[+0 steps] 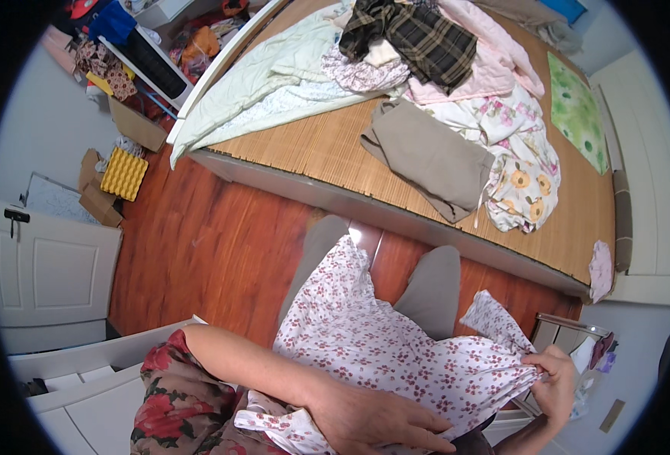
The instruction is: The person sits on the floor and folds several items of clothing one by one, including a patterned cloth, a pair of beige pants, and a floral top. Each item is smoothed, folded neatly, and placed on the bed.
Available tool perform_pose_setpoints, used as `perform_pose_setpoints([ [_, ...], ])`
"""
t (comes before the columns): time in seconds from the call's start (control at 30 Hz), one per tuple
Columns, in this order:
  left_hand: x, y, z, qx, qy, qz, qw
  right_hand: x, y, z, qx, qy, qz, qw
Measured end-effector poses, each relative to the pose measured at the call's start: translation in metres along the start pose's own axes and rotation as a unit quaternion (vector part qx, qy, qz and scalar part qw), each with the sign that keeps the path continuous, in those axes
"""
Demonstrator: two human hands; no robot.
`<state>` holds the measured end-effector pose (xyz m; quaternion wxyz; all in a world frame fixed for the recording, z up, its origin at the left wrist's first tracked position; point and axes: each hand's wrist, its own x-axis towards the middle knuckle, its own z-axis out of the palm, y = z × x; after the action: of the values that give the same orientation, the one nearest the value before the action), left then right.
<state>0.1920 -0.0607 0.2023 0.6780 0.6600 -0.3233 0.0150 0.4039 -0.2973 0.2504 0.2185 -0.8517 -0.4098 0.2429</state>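
A white garment with small red flowers (380,347) lies spread over my lap and knees, its far end hanging between the legs of grey trousers (431,290). At its right edge, the thumb and fingers of my right hand (554,378) pinch the gathered cloth. A narrower piece of the same print (497,318) sticks out just beyond that grip. My left hand (377,424) rests flat on the near part of the garment, palm down with its fingers slightly apart. Under the left forearm, a folded edge of the printed cloth (278,424) shows.
Ahead stands a bed with a bamboo mat (312,153), bearing folded brown trousers (431,159), a plaid shirt (431,42), a pale green quilt (272,68) and flowered cloth (522,187). At left are a white door (56,273) and cardboard (99,199); an open drawer (101,369) is nearer.
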Motion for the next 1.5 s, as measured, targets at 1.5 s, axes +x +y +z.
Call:
perform_pose_setpoints([
  [1.5, -0.023, 0.004, 0.026, 0.211, -0.017, -0.134, 0.968, 0.114, -0.105, 0.161, 0.44, -0.066, -0.187, 0.876],
])
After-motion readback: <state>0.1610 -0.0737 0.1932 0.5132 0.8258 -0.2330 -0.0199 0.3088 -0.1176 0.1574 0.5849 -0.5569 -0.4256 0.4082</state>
